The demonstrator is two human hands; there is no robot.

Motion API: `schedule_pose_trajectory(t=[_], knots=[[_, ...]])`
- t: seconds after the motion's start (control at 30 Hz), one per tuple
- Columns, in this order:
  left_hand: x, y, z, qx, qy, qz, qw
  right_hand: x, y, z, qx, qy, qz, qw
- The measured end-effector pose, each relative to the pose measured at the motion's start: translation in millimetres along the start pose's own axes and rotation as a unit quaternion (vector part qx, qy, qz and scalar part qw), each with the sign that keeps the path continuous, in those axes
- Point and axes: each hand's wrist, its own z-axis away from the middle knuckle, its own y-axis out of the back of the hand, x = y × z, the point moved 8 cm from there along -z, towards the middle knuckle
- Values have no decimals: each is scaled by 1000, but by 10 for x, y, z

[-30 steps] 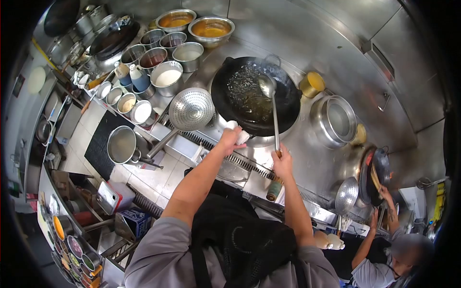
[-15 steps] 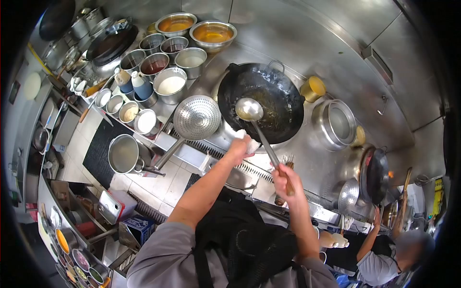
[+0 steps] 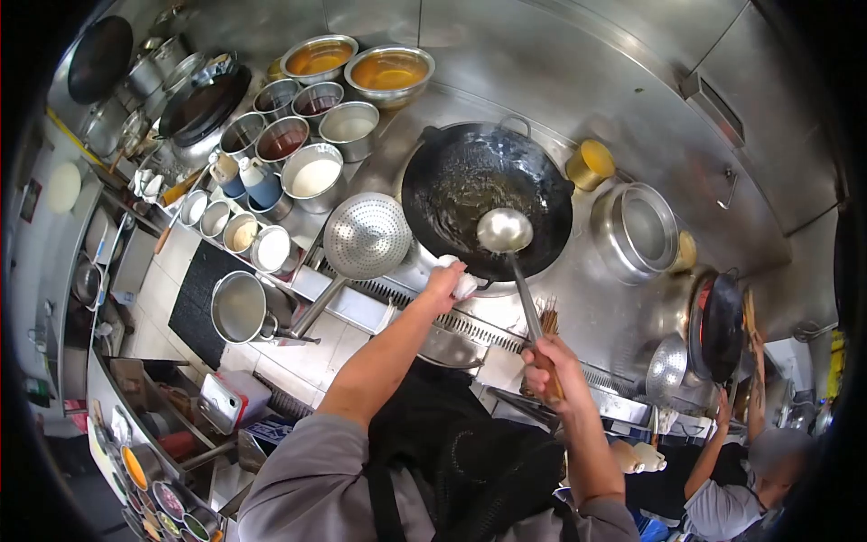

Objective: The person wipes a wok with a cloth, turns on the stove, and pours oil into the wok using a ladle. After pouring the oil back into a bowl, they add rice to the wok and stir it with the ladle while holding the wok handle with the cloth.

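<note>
My left hand (image 3: 445, 284) is closed on a folded white cloth (image 3: 464, 278) at the near left rim of a large black wok (image 3: 452, 194). Dark, shiny liquid lies in the bottom of the wok. My right hand (image 3: 557, 373) grips the wooden handle of a steel ladle. The ladle's bowl (image 3: 505, 230) is over the near right part of the wok, its long handle slanting down to my fist. Left of the wok, a perforated strainer (image 3: 367, 235) rests with its handle toward the front.
Sauce pots (image 3: 312, 170) and two bowls of orange liquid (image 3: 389, 69) stand at the back left. Right of the wok are a yellow container (image 3: 591, 164) and steel bowls (image 3: 635, 232). A co-worker (image 3: 727, 488) is beside another wok (image 3: 722, 327) at the lower right.
The ladle and my right hand have moved right and toward me; its bowl was nearer the wok's middle. My left hand has shifted slightly left with the cloth. The co-worker's second arm now shows.
</note>
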Motion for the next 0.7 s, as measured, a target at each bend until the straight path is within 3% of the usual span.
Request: schedule_pose_trajectory(t=[0.07, 0.17, 0.27, 0.3, 0.37, 0.47, 0.7], knots=[[20, 16, 5, -7, -7, 4, 1000, -113, 81, 32, -17, -41, -24, 999], [31, 27, -17, -28, -22, -21, 999, -74, 18, -187, -190, -171, -60, 965], [44, 62, -39, -7, -33, -27, 999, -24, 51, -878, -224, -179, -102, 953], [53, 78, -46, -5, -33, -28, 999, 40, 44, -1052, -225, -180, -104, 952], [48, 80, -78, -12, -12, -41, 999, -101, 170, -1382, -137, -13, -104, 985], [77, 26, 27, -16, -12, -23, 1000, -160, 332, -1081, -56, 42, -5, 998], [63, 59, 13, -6, -16, -34, 999, -377, 370, -38, -82, -98, -24, 991]])
